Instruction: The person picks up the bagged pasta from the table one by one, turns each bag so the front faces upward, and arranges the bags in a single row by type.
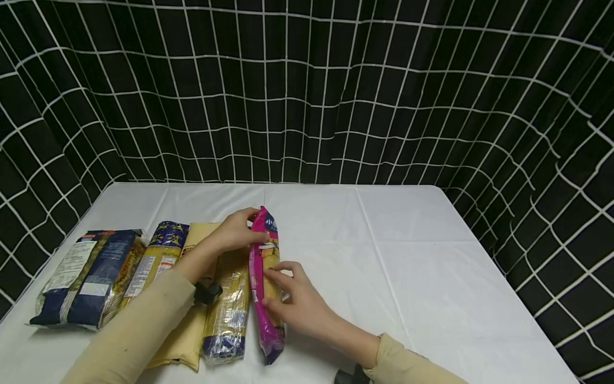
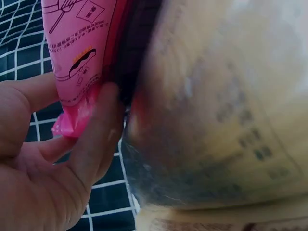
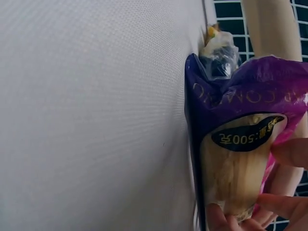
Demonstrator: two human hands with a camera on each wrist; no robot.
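A pink and purple packet of dried noodles stands on its long edge on the white table, its clear window facing right. Near its far end my left hand grips it, thumb on one side and fingers round the other; the left wrist view has the pink end between thumb and fingers. My right hand holds the near half from the right. In the right wrist view, fingertips press the packet's edge beside the window. Just left of it lies a clear packet of long pasta.
Further left lie a cream-coloured packet, a pasta packet with a blue patterned top and a dark blue pasta bag, side by side. White cloth covers the table. A black curtain with a white grid surrounds it.
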